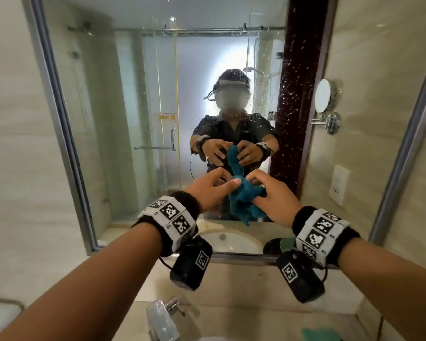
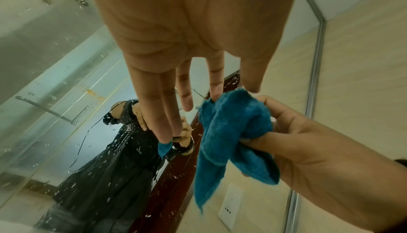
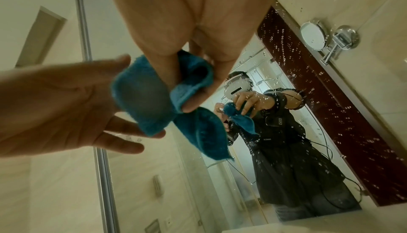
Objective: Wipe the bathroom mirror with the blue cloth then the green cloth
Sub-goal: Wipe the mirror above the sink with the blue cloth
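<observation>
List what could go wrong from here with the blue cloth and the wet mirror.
The blue cloth is bunched, with only the right hand gripping it; the left hand is open beside it, so a wad may smear the droplets on the mirror. Its loose tail could drop toward the sink.

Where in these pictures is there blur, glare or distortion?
Head view: bright glare behind the reflected person, mirror frame bowed by the wide lens. Right wrist view: blue cloth and left hand blurred. Left wrist view: mostly sharp.
</observation>
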A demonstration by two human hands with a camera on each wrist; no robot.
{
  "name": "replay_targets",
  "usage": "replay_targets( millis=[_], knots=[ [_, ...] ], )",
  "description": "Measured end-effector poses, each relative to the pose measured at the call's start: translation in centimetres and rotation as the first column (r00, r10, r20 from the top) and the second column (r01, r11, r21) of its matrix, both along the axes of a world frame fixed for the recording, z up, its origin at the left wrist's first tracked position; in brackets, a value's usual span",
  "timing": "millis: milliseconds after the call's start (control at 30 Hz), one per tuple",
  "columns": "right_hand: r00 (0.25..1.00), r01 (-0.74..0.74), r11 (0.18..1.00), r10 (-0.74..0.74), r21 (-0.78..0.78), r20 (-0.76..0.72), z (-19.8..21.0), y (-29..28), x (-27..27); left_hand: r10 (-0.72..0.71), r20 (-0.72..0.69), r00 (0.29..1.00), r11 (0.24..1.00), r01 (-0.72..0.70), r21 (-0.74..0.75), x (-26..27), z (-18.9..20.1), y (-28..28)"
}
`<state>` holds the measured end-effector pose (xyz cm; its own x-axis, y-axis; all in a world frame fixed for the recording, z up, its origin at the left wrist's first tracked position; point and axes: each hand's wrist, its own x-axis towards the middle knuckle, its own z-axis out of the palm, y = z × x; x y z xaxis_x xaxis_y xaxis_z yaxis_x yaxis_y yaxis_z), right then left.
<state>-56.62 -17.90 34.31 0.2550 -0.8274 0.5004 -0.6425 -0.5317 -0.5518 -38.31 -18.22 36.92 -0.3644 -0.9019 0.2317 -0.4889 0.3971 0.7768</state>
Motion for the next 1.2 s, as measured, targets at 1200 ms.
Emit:
replay_targets(
  millis=[1200],
  knots=[
    [0.797,0.322,0.571,-0.594,-0.755,-0.110,21.2,-9.3,3.3,0.599,0.147,0.787,0.464,-0.191,-0.865,6.2,16.4,-10.3]
  ],
)
